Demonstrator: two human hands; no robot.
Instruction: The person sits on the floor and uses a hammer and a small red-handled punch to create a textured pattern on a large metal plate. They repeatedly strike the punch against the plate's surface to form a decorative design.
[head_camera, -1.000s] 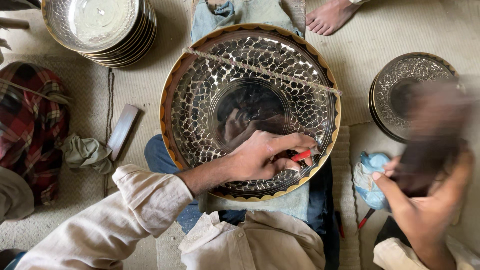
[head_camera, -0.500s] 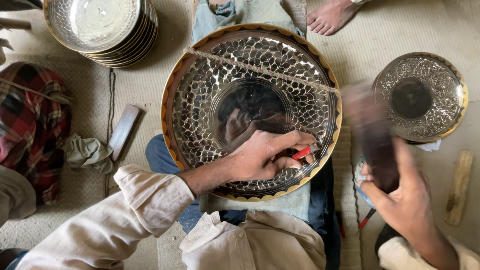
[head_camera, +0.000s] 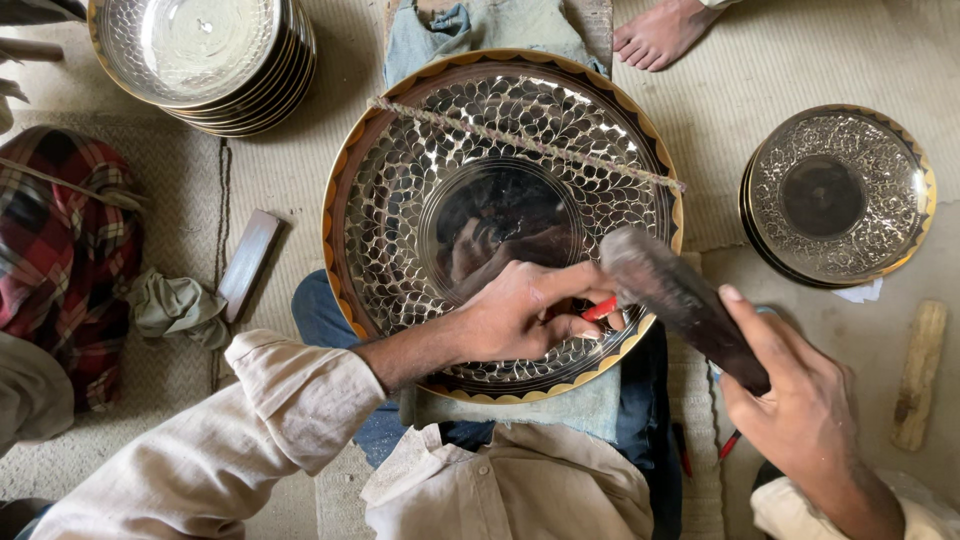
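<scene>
Large tray: a big round metal tray (head_camera: 500, 215) with a cut leaf pattern and a gold-and-dark rim fills the centre of the frame, resting on the person's lap over a blue-grey cloth (head_camera: 480, 30).
Left hand: the left hand (head_camera: 520, 315) lies on the tray's lower right part, fingers curled tight around a small red-handled tool (head_camera: 600, 308) whose tip meets the metal.
Right hand: the right hand (head_camera: 795, 400), at the lower right of the frame, is closed about the handle of a dark mallet (head_camera: 680, 300); the mallet's head is just above the red tool, blurred.
Cord: a twisted cord (head_camera: 530, 145) runs slantwise across the tray's upper half.
Stack of trays: plain shiny trays (head_camera: 200, 50) sit stacked at the upper left.
Small tray: a patterned smaller tray (head_camera: 838, 195) lies on the floor at the right.
Wood pieces: one flat block (head_camera: 250, 262) left of the big tray, another (head_camera: 918, 372) at the far right.
Foot: a bare foot (head_camera: 665, 30) shows at the top edge.
</scene>
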